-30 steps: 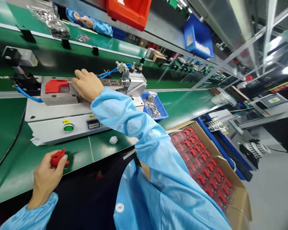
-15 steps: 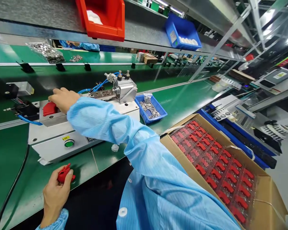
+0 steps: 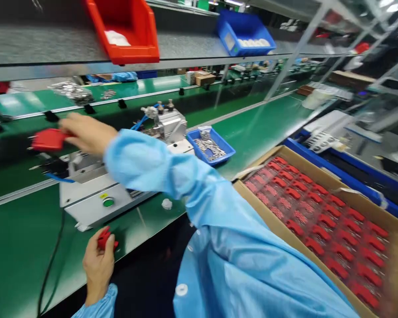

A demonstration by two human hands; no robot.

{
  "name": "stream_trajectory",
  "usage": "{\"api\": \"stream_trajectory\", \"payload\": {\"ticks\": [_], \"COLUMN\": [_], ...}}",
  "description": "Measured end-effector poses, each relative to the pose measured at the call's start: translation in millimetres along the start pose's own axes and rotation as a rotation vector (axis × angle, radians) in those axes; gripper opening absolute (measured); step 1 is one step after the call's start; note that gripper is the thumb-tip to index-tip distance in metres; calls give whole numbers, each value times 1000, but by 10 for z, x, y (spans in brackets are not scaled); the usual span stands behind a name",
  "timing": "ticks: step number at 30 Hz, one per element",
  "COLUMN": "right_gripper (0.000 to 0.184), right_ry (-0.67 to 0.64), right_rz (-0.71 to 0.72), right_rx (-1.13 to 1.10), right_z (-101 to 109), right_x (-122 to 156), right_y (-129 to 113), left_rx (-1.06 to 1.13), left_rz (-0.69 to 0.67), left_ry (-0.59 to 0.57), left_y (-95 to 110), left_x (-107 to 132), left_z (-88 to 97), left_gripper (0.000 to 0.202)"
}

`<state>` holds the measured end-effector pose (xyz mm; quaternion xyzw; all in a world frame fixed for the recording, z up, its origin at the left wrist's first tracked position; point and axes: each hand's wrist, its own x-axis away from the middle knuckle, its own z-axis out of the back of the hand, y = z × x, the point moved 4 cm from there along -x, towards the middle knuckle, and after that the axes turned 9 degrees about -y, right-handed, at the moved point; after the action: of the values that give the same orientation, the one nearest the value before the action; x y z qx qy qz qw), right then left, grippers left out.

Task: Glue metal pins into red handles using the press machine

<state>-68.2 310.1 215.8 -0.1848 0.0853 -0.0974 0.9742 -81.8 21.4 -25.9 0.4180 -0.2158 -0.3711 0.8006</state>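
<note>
My right hand, blurred by motion, grips a flat red plastic part by its right edge. The part is up in the air above the left end of a white bench machine with a metal fixture and a green button. Below, near the table's front edge, the fingers of my left hand are closed round a second red plastic part, partly covered by them. A blue sleeve hides some of the machine's middle.
A blue tray of small metal pins stands right of the machine. Further right, a cardboard box holds rows of red parts. Red and blue bins sit on the shelf above. A small white cap lies on the green table.
My right hand has lifted the red part out of the machine's fixture, up and to the left. The left hand keeps its red part. The whole view has shifted slightly.
</note>
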Motion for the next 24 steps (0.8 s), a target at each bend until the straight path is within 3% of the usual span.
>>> {"api": "stream_trajectory", "payload": {"ticks": [3,7,10,13,16,18,21,24], "right_gripper": [3,4,10,14,13,11,12,24], "right_ry": [198,352,362,396,416,392,353,379], "right_rz": [50,-28,-152,-188,-191,-196,-188,-171], "right_rx": [-86,-141,-121,-98,-61,-31,-12,-34], "right_z": [9,-31,-67,-55,-63,-107,-182,-215], "right_x": [760,1717,2137,2270,2133,1989,1898,2051], "right_y": [15,606,905,982,1026,1060,1074,1028], "left_rx": [165,273,294,135,-211,-460,-747,-847], "left_rz": [-49,-72,-215,-385,-486,-466,-334,-274], "left_ry": [-36,-118,-123,-62,86,112,39,-24], "left_y": [52,196,575,1194,1838,2142,2333,2328], "left_x": [-2,-29,-119,-446,-1018,-1438,-1899,-2026], "left_z": [-82,-63,131,431,686,735,667,562], "left_gripper": [55,48,33,20,16,21,24,21]}}
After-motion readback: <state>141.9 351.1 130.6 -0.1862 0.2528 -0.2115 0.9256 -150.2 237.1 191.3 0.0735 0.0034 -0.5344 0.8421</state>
